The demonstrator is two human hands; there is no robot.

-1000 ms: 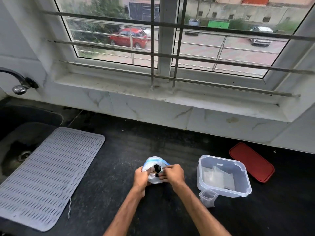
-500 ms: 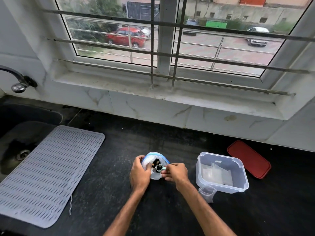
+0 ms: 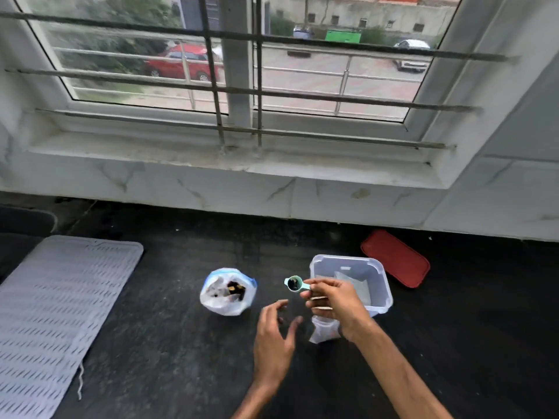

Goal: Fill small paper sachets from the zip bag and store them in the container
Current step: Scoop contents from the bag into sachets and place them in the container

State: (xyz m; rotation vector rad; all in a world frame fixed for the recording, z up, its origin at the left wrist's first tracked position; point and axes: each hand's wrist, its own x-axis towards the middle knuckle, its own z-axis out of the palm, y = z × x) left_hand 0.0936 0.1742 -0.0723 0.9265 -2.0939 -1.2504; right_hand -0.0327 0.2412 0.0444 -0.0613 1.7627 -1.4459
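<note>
On the black bench (image 3: 169, 358), about midway along it, the zip bag (image 3: 227, 293) is sitting open with dark pieces showing inside. Toward the right end from it, the right hand (image 3: 332, 297) is pinching the handle of a small teal scoop (image 3: 294, 282), which is carrying something dark between the bag and the clear container (image 3: 381, 276). The left hand (image 3: 273, 337) is hovering over the bench with fingers spread and loose, holding nothing. A small sachet (image 3: 322, 332) is standing open just beside the container's near wall, under the right wrist. Flat sachets (image 3: 360, 282) are lying inside the container. A red lid (image 3: 396, 258) is lying behind it near the back edge, and a grey ribbed mat (image 3: 60, 313) is covering the left end.
</note>
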